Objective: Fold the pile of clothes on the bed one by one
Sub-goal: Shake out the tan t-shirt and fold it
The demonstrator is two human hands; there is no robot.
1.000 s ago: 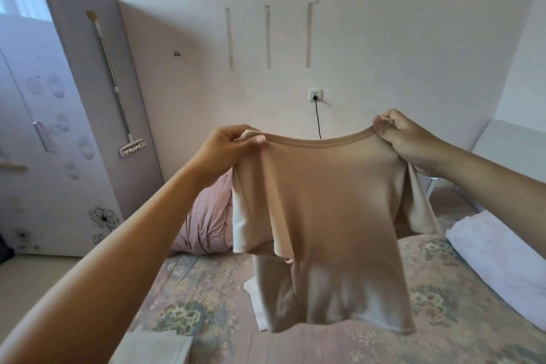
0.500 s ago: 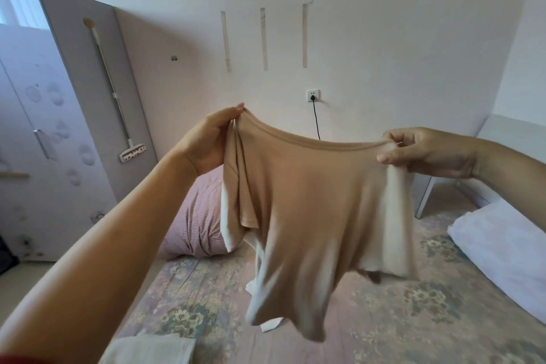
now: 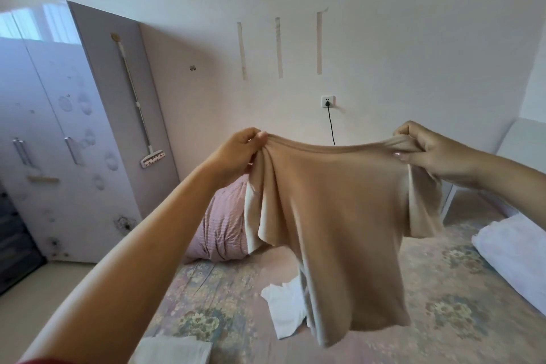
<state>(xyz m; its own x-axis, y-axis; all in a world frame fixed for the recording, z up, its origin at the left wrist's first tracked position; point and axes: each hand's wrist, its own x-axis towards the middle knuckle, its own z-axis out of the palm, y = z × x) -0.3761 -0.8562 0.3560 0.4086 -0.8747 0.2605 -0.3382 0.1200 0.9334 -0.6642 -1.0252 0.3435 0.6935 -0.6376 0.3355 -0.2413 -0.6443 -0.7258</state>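
Note:
A beige short-sleeved T-shirt (image 3: 339, 221) hangs in the air above the bed (image 3: 224, 298), spread out by its shoulders. My left hand (image 3: 236, 154) grips the left shoulder at the neckline. My right hand (image 3: 431, 154) pinches the bunched right shoulder. The shirt's hem dangles just over the floral bedspread. A white garment (image 3: 283, 310) lies crumpled on the bed below the shirt, partly hidden by it. A folded pale cloth (image 3: 174, 350) sits at the near edge of the bed.
A pink striped pillow (image 3: 221, 227) lies at the bed's head behind the shirt. A white folded quilt (image 3: 514, 254) rests at the right. A white wardrobe (image 3: 59, 142) with a hanging brush (image 3: 152, 156) stands left; a plugged socket (image 3: 328, 101) is on the wall.
The shirt swung during a shake and now hangs flatter. Both hands came level again, my left hand lower than half a second ago, my right hand higher.

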